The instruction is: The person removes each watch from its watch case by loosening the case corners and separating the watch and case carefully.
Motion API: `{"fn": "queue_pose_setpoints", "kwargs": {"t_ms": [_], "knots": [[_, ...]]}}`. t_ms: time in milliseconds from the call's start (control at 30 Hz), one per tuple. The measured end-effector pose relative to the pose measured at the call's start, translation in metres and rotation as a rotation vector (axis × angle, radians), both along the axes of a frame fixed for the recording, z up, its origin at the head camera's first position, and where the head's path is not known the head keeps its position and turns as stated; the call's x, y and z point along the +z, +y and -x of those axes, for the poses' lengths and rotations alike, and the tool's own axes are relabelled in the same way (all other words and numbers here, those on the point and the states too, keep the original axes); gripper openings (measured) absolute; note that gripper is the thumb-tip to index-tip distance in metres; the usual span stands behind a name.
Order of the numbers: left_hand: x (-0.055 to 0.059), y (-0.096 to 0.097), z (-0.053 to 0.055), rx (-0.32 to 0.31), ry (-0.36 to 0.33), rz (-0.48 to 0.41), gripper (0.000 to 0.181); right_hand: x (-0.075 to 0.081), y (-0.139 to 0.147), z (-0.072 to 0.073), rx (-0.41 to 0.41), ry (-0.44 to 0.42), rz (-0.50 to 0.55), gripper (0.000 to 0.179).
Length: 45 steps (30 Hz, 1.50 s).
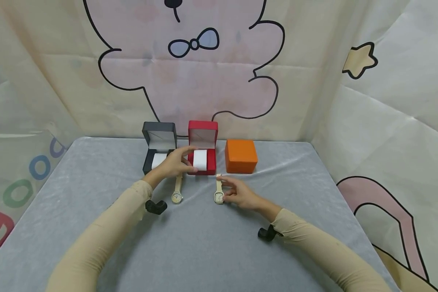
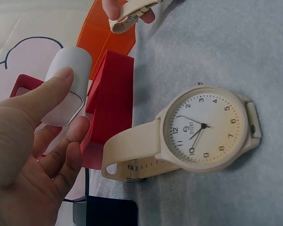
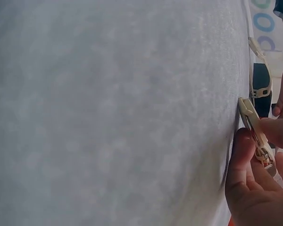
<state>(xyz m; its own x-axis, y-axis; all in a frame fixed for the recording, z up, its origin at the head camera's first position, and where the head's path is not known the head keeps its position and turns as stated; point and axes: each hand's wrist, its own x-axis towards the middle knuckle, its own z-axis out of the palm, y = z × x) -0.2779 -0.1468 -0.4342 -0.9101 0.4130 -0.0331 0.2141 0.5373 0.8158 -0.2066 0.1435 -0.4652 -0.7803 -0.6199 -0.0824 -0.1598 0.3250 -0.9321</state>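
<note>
My left hand (image 1: 174,164) is over the red watch box (image 1: 211,162), which stands with its lid raised. In the left wrist view its thumb and fingers pinch the white cushion (image 2: 73,68) at that box. My right hand (image 1: 243,195) holds a cream-strapped watch with a squarish face (image 1: 219,197) just above or on the cloth; the right wrist view shows fingers and thumb at its case and strap. A second cream-strapped watch, with a round dial (image 2: 207,127), lies on the cloth below my left hand, its strap looped and buckled.
Left of the red box stands a dark watch box (image 1: 160,134), lid raised, a white cushion (image 1: 158,159) inside, partly hidden by my left hand. An orange box (image 1: 241,156) stands to the right. Grey cloth (image 1: 204,251) covers the table; a printed curtain (image 1: 306,81) hangs behind.
</note>
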Motion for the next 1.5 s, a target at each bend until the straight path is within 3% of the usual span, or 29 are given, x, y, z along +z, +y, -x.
{"fn": "queue_pose_setpoints", "kwargs": {"t_ms": [400, 700, 1100, 1333, 1500], "knots": [[0.002, -0.002, 0.003, 0.018, -0.011, -0.004, 0.083, -0.003, -0.002, -0.001, -0.005, 0.109, -0.041, 0.066], [-0.003, -0.004, 0.007, 0.013, -0.017, -0.015, 0.082, -0.002, 0.002, 0.004, 0.013, 0.262, -0.203, 0.07], [0.001, 0.001, 0.01, 0.02, -0.011, 0.015, 0.082, 0.003, 0.001, 0.008, 0.008, 0.329, -0.311, 0.084], [0.0, 0.003, 0.011, 0.017, -0.017, 0.012, 0.08, 0.004, 0.002, 0.011, 0.05, 0.38, -0.379, 0.067], [-0.001, 0.004, 0.012, 0.02, -0.008, 0.01, 0.08, 0.004, 0.003, 0.011, 0.069, 0.386, -0.401, 0.064]]}}
